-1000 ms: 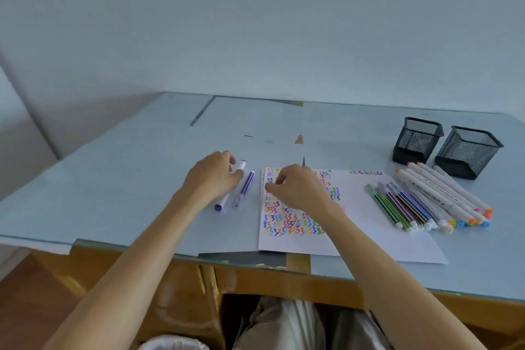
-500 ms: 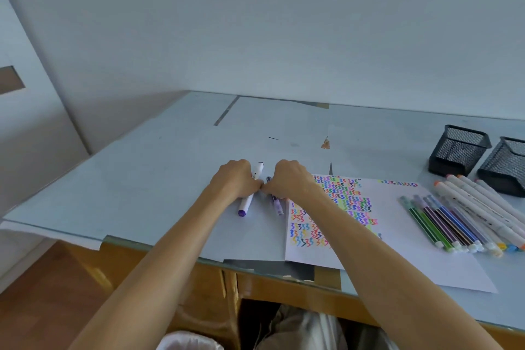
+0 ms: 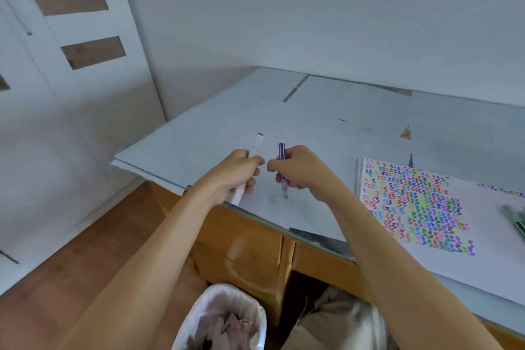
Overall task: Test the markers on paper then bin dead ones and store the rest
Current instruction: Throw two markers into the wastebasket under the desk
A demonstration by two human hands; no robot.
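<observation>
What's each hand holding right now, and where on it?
Left hand grips the white marker mid-barrel; right hand grips the purple marker mid-barrel.

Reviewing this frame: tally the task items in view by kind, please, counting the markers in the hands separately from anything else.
Markers held in a hand: 2, a white marker in the left hand and a purple marker in the right hand
Test paper with squiggles: 1
Bin below the desk: 1
Markers at the right edge: blurred, cannot count
Total: 4
</observation>
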